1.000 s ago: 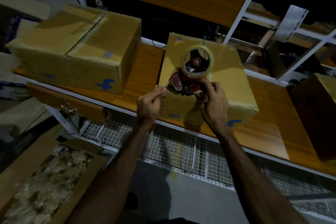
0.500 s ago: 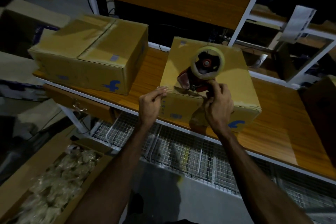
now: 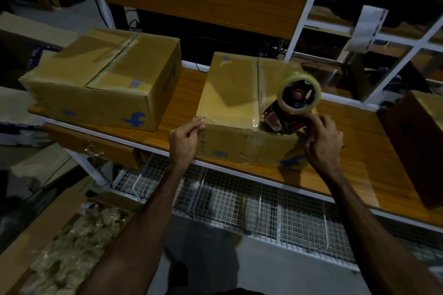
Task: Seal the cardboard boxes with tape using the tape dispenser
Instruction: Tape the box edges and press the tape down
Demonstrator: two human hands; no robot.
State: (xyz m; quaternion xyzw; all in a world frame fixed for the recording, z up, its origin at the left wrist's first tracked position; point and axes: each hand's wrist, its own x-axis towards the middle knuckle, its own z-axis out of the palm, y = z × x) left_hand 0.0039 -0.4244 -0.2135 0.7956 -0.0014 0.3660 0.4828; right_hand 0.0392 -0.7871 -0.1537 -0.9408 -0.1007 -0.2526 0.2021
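Your right hand (image 3: 322, 140), gripping the dispenser (image 3: 291, 108), has shifted right of the box (image 3: 230, 103) seam; left hand (image 3: 185, 137) steadies, fingers straight.

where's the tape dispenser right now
In the head view, right of centre: the tape dispenser sits at the near right top edge of the middle cardboard box, gripped by the right hand.

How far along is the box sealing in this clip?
Done, apparently: glossy tape over the near box's top seam and front face. In hand: right hand grips the tape dispenser at the front edge; left hand steadies the corner. Left: the far box's seam looks taped already, though that is uncertain.
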